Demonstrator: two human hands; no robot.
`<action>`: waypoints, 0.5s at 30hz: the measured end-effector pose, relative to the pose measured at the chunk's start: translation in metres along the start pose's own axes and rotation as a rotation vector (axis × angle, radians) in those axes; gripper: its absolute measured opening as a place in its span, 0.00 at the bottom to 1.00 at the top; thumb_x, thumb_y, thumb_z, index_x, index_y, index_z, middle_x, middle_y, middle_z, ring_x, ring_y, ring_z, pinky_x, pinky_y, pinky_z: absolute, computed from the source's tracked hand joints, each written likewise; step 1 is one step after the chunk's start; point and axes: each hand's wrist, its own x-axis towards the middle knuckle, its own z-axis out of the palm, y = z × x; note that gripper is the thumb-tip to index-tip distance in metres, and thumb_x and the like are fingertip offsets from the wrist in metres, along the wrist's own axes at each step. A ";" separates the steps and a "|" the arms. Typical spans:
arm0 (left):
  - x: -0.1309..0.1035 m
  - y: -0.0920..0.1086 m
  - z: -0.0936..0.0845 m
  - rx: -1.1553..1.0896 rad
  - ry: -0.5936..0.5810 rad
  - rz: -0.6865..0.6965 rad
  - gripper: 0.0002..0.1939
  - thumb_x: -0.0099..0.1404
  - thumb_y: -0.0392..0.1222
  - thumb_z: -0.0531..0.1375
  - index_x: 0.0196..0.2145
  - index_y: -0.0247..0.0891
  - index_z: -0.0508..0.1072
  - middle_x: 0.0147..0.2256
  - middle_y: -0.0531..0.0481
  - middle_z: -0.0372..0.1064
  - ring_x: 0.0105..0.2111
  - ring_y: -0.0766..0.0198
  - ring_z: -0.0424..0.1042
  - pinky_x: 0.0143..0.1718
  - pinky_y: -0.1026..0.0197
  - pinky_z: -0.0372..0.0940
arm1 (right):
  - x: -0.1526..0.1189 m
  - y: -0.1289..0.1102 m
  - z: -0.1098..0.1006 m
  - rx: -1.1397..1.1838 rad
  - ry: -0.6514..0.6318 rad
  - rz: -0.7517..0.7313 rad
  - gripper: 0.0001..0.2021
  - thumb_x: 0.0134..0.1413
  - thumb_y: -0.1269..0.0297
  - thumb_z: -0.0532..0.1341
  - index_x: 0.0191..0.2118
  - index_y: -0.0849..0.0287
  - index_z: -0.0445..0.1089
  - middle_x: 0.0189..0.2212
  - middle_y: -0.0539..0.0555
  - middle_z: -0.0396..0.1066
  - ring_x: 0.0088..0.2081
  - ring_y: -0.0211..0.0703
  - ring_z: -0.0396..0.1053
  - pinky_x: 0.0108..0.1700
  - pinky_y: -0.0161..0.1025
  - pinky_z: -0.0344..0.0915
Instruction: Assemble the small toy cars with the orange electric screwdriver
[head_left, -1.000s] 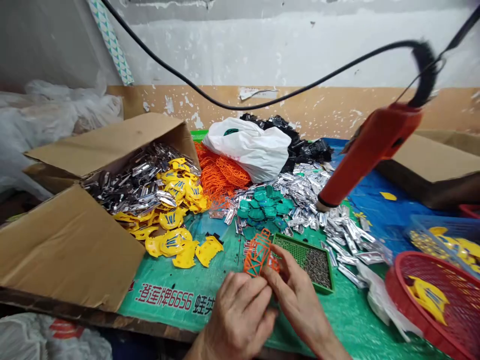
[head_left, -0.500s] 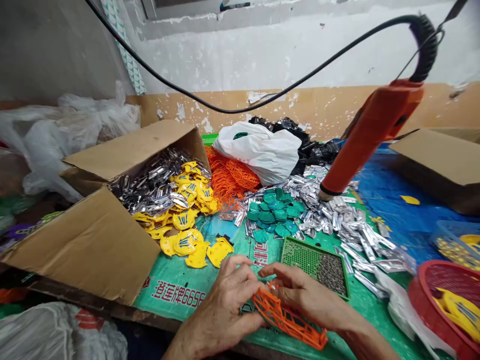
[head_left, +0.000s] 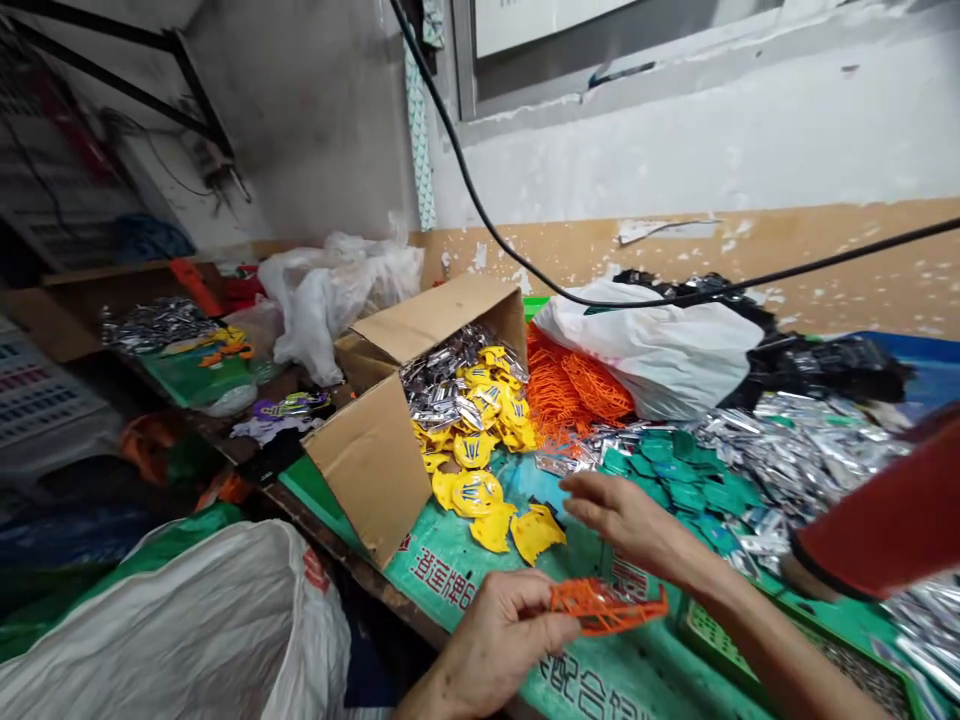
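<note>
My left hand (head_left: 504, 638) pinches one end of an orange plastic lattice piece (head_left: 611, 608) over the near edge of the green-covered table. My right hand (head_left: 626, 515) is apart from it, fingers stretched to the left and holding nothing that I can see. Just left of those fingertips lie loose yellow plastic pieces (head_left: 537, 534), some marked in blue. Behind the right hand is a heap of teal plastic pieces (head_left: 686, 470). My right forearm partly covers a green tray (head_left: 712, 632) of small metal bits.
A cardboard box (head_left: 375, 470) on its side spills silver and yellow parts. Behind are orange lattice pieces (head_left: 559, 385) and a white bag (head_left: 652, 345). A red-orange power tool (head_left: 885, 510) hangs at the right. An open white sack (head_left: 202, 620) stands front left.
My view has swung left. My right hand has let go of the orange lattice piece and moved up and away, towards the yellow pieces. My left hand still holds the lattice piece.
</note>
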 end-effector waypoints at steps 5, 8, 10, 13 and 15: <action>0.000 -0.013 -0.005 -0.043 0.135 -0.124 0.12 0.55 0.44 0.60 0.19 0.35 0.71 0.20 0.55 0.59 0.24 0.67 0.57 0.29 0.63 0.51 | 0.089 -0.033 0.019 -0.157 0.081 -0.027 0.12 0.61 0.62 0.56 0.45 0.63 0.70 0.43 0.57 0.72 0.43 0.45 0.70 0.46 0.45 0.67; 0.001 -0.018 -0.006 -0.128 0.203 -0.165 0.16 0.54 0.51 0.61 0.21 0.35 0.72 0.20 0.55 0.59 0.24 0.66 0.58 0.29 0.63 0.55 | 0.131 -0.046 0.034 -0.249 0.085 -0.019 0.16 0.60 0.60 0.58 0.51 0.61 0.66 0.49 0.57 0.68 0.46 0.45 0.69 0.47 0.49 0.69; 0.002 -0.020 -0.008 -0.208 0.265 -0.172 0.18 0.53 0.55 0.62 0.24 0.35 0.72 0.22 0.55 0.59 0.25 0.66 0.59 0.29 0.63 0.58 | 0.151 -0.049 0.043 -0.302 0.085 0.001 0.16 0.60 0.60 0.58 0.51 0.60 0.65 0.50 0.57 0.67 0.47 0.46 0.69 0.47 0.49 0.69; 0.001 -0.026 -0.014 -0.279 0.316 -0.181 0.19 0.53 0.57 0.63 0.24 0.35 0.71 0.23 0.55 0.58 0.26 0.67 0.58 0.30 0.64 0.60 | 0.169 -0.049 0.054 -0.358 0.077 0.046 0.16 0.60 0.60 0.58 0.51 0.59 0.65 0.50 0.57 0.67 0.47 0.45 0.69 0.47 0.48 0.69; 0.000 -0.032 -0.019 -0.301 0.321 -0.201 0.20 0.52 0.57 0.63 0.23 0.35 0.70 0.23 0.56 0.58 0.25 0.67 0.59 0.29 0.64 0.59 | 0.174 -0.048 0.061 -0.374 0.073 0.068 0.16 0.60 0.60 0.58 0.51 0.59 0.65 0.50 0.57 0.67 0.47 0.46 0.69 0.47 0.48 0.69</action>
